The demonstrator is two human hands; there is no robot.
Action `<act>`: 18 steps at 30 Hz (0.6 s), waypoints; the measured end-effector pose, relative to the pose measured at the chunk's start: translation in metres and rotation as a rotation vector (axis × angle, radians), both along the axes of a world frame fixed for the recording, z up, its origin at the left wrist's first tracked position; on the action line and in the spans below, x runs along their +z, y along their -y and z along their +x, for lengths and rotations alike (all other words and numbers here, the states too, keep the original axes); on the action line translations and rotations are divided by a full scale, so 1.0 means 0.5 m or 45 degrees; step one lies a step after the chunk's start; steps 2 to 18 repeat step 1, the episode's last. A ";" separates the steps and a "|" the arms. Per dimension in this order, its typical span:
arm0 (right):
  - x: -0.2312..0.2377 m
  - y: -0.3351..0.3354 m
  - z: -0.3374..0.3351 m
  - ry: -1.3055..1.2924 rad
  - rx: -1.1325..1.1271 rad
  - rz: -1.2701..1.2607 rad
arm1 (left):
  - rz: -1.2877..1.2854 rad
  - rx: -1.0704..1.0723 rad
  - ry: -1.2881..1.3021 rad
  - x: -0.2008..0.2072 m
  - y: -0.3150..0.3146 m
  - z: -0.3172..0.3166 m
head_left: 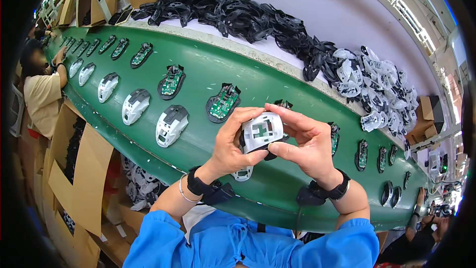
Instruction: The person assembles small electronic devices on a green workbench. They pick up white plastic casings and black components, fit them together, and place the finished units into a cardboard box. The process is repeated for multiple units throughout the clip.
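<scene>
Above the green belt (198, 156), a white computer mouse shell (262, 130) with cut-out openings is held between both my hands. My left hand (232, 141) grips its left side, fingers curled over the top edge and thumb at the lower edge. From the right, my right hand (308, 144) closes on it, thumb at the lower corner. Some dark part shows beneath the shell, mostly covered. A second white shell (243, 173) lies on the belt, partly hidden below my left hand. Just beyond my hands is a black mouse base with a green circuit board (223, 104).
Several more bases with boards (171, 82) and white-and-grey shells (172, 126) lie in rows along the belt. Black parts (228, 12) and white parts (379, 87) are heaped behind it. A cardboard box (82, 168) stands at left. Co-workers (42, 92) sit at both ends.
</scene>
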State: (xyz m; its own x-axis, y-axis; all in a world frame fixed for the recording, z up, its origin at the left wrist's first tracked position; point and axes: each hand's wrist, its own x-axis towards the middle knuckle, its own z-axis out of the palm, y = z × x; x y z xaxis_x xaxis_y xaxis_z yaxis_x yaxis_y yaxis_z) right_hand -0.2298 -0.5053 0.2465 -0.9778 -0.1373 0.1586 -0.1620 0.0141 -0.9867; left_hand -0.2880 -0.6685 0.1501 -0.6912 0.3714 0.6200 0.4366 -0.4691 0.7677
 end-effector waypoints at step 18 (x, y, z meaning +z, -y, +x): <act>-0.004 -0.003 0.001 -0.013 0.005 0.021 | -0.013 -0.017 -0.008 0.000 0.003 -0.001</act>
